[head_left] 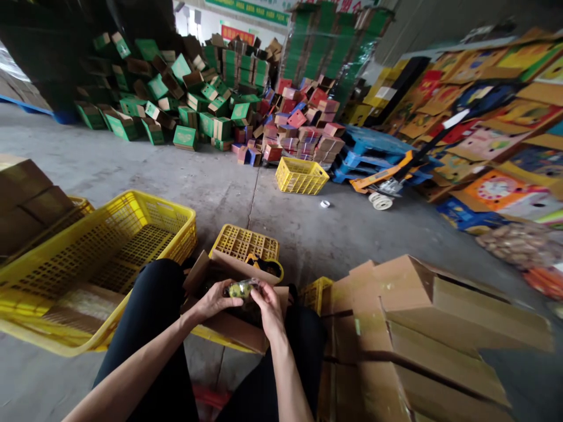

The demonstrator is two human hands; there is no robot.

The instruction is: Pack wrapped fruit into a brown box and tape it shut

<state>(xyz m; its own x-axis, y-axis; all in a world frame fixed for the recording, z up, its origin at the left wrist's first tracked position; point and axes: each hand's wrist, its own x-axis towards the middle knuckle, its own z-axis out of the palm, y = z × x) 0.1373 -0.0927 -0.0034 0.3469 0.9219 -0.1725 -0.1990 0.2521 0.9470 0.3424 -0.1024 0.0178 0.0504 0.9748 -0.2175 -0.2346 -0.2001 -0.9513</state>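
Note:
Between my knees stands an open cardboard box (241, 329) with its flaps out, on top of yellow plastic crating. Above its opening I hold a small yellow-green item in clear plastic film (240, 289); its exact kind does not show. My left hand (215, 302) pinches the left end of it, fingers closed. The fingers of my right hand (269, 306) grip the film at the right end. Just past the box, a black-and-yellow tool (271, 268) lies by an upturned yellow crate (246, 239). The box's contents are dark and mostly hidden.
A big yellow basket (145, 205) stands on my left, with cardboard inside. Stacked cardboard boxes (387, 305) rise on my right. Farther off are a yellow crate (302, 176), a white tape roll (325, 204), a pallet jack (387, 184), blue pallets (373, 143) and heaped green boxes (185, 138).

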